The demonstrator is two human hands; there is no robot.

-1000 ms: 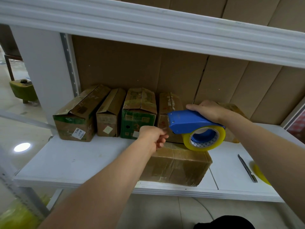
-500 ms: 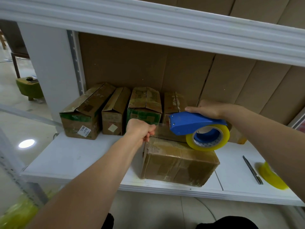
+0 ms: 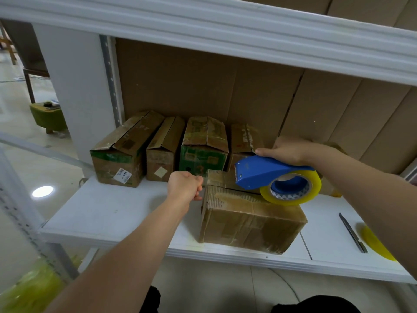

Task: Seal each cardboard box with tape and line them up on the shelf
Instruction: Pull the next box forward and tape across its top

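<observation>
A brown cardboard box [image 3: 250, 224] lies near the front edge of the white shelf [image 3: 108, 213]. My right hand [image 3: 291, 150] grips a blue tape dispenser [image 3: 264, 170] with a yellowish tape roll [image 3: 293, 188], held over the box's top. My left hand [image 3: 185, 186] pinches the free end of the clear tape [image 3: 216, 179], stretched from the dispenser to the box's left edge. Several boxes stand in a row at the back: a wide one [image 3: 121, 154], a narrow one [image 3: 164, 152], a green-printed one [image 3: 204, 145] and one [image 3: 243, 138] partly hidden behind the dispenser.
A utility knife [image 3: 353, 232] and a second tape roll [image 3: 376, 243] lie on the shelf at the right. An upper shelf beam [image 3: 225, 30] runs overhead. A white upright [image 3: 76, 91] stands at the left. Cardboard sheets [image 3: 338, 120] line the back. A green stool [image 3: 48, 116] sits on the floor.
My left hand has pulled the tape end leftward, away from the dispenser, out past the box's left edge. The dispenser in my right hand has stayed over the box.
</observation>
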